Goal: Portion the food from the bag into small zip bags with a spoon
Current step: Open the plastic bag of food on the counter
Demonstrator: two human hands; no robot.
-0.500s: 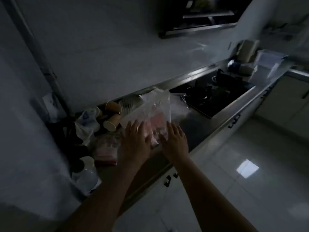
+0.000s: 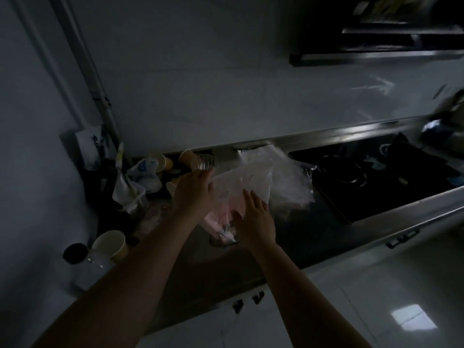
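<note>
Since the earlier frame both hands have lifted the bag higher and tipped it, so its pink contents now sit at the lower end, and the left hand has slid up toward the bag's upper edge.

The steel counter [image 2: 296,237] runs from the lower centre of the frame to the right edge, with the black stove [image 2: 376,179] set into it at right. A loose pile of clear plastic [image 2: 288,177], probably the spare small bags, lies just above centre, touching the stove's left edge. The bag [image 2: 233,194] is at the centre of the frame, held clear of the counter, the pink food [image 2: 221,212] gathered low in it. Paper cups [image 2: 110,243] stand at lower left, with more lying at centre left.

The left hand [image 2: 193,189] holds the bag's upper left side; its fingers lie behind the plastic, so I cannot tell how they are set. The right hand [image 2: 256,217] lies against the bag's lower right with fingers straight and slightly apart, supporting rather than pinching.

No spoon is visible in this dim light. To do this step well, I would shake the food down clear of the zip, keep the mouth uppermost, and set the bag flat before reaching for anything.
</note>
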